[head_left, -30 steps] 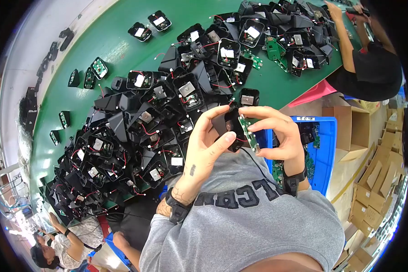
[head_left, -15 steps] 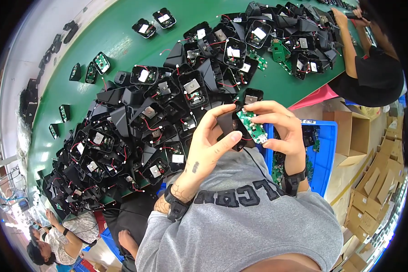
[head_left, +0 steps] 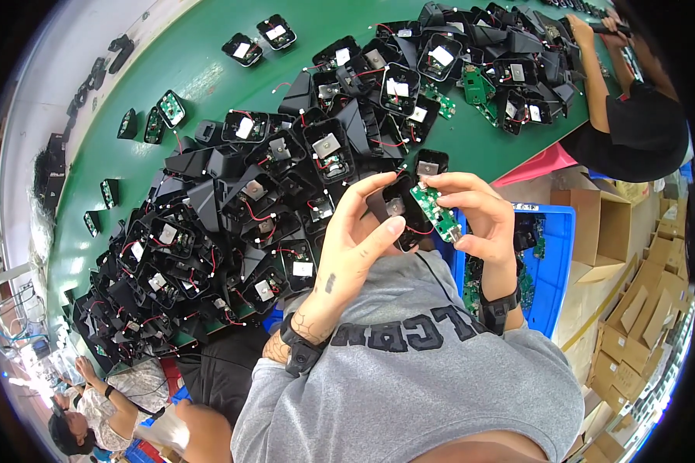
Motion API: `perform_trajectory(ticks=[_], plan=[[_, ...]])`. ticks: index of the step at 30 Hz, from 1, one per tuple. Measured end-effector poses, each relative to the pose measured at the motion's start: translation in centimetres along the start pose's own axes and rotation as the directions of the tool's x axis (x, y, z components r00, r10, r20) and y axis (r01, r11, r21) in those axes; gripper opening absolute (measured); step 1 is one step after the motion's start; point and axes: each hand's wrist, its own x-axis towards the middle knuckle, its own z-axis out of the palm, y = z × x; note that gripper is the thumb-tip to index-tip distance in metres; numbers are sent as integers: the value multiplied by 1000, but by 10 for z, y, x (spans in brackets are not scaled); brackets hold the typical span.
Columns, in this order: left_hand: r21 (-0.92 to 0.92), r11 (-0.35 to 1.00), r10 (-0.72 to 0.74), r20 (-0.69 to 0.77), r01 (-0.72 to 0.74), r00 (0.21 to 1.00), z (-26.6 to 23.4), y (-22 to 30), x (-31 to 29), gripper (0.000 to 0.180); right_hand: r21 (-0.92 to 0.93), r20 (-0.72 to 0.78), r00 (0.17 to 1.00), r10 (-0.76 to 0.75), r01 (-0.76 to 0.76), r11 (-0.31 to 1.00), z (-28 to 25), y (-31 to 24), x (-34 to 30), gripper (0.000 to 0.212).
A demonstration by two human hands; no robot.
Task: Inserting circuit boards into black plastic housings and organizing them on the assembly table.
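Observation:
My left hand [head_left: 351, 243] grips a black plastic housing [head_left: 394, 199] between its thumb and fingers. The housing's open side shows a grey metal block inside. In my right hand [head_left: 483, 216] is a green circuit board [head_left: 438, 214], pinched by its ends, with small parts and a metal connector at the lower end. The board is held tilted just to the right of the housing, and a red wire [head_left: 418, 231] runs between them. Directly beyond my fingertips, another black housing [head_left: 430, 163] with a metal block lies at the table's edge.
A large heap of black housings [head_left: 201, 201] with red wires covers much of the green table [head_left: 232, 85]. Loose boards [head_left: 477, 86] lie among them. On my right stands a blue bin [head_left: 552, 266] with boards, near cardboard boxes [head_left: 594, 231]. Co-workers sit at far right [head_left: 633, 139] and lower left [head_left: 116, 409].
The board has shifted slightly right, away from the housing. More of the housing's inside shows now. At lower left, a co-worker's bare limb has come further into view.

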Motion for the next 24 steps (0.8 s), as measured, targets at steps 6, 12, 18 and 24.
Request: perform_trajectory(ticks=[6,12,18,24], plan=[[-51,999,0,-11,0,1000,0,-2,0,53,-77,46,999,-11,14,997,0,0,-1,43],[-111,994,-6,12,7,1000,1,3,0,50,-300,102,986,-132,157,941,14,-4,3,33],[39,992,121,-62,-119,991,4,-12,3,46,-206,77,984,-160,173,963,27,-1,3,18],[124,973,214,-156,-196,964,9,-6,2,38,-346,-160,949,-271,203,916,23,7,0,12]])
